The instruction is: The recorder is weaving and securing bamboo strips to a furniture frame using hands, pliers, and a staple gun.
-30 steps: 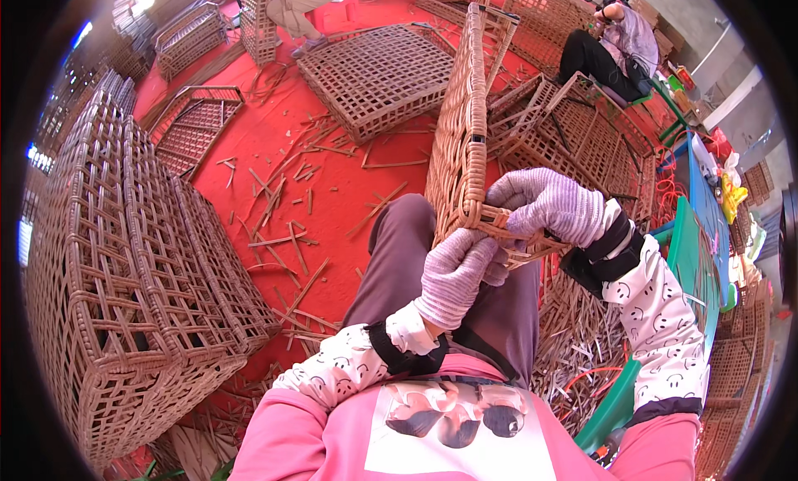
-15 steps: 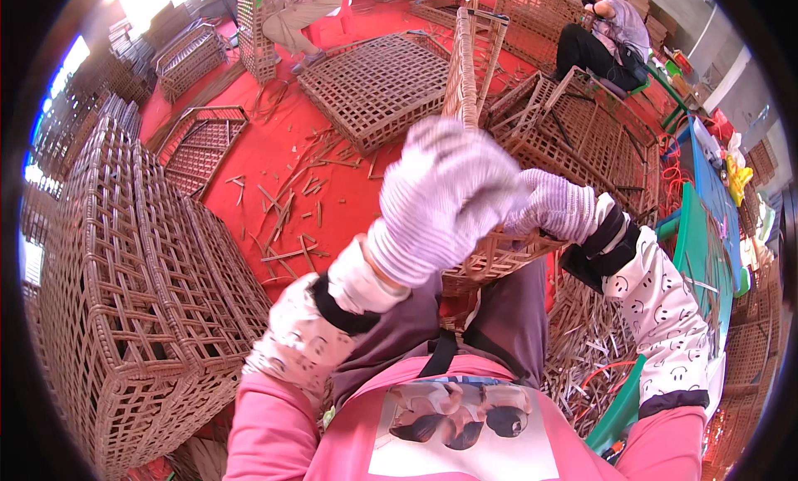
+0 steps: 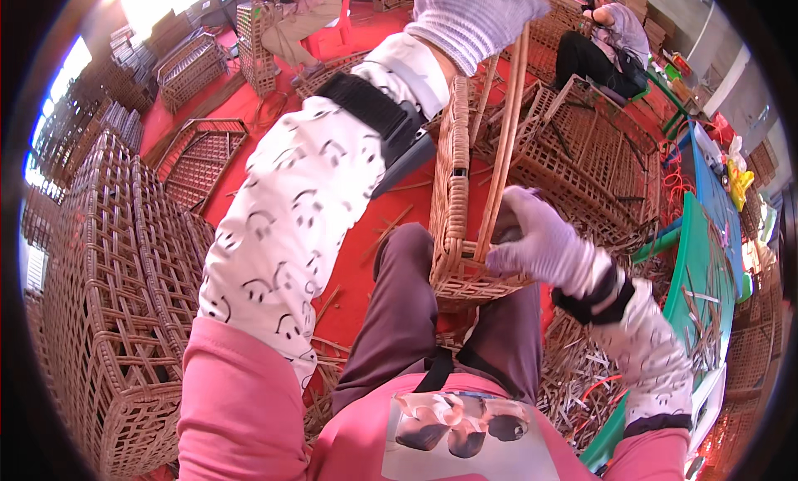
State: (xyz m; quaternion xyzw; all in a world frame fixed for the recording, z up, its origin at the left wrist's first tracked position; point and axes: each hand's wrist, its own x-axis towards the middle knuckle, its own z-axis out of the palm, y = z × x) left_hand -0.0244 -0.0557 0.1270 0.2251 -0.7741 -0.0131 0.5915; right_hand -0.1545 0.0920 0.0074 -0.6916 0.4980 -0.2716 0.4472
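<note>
At mid-frame, the woven basket (image 3: 453,190) looks light and rather stiff, best held by its edge, while the left hand (image 3: 474,17), top centre, clenches a bendy-looking strip (image 3: 504,149), and whether the right hand (image 3: 544,242) grasps anything I cannot tell.

The knit gloves (image 3: 555,247) were striped lilac and white, the sleeve covers (image 3: 287,223) white (with black smiley faces), the wicker basketwork (image 3: 450,174) brown, the sweatshirt (image 3: 241,398) pink.

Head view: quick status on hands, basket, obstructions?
Left hand raised, closed on strand. Right hand at near corner of basket. Left sleeve crosses view; left fingertips' exact grip unclear.
</note>
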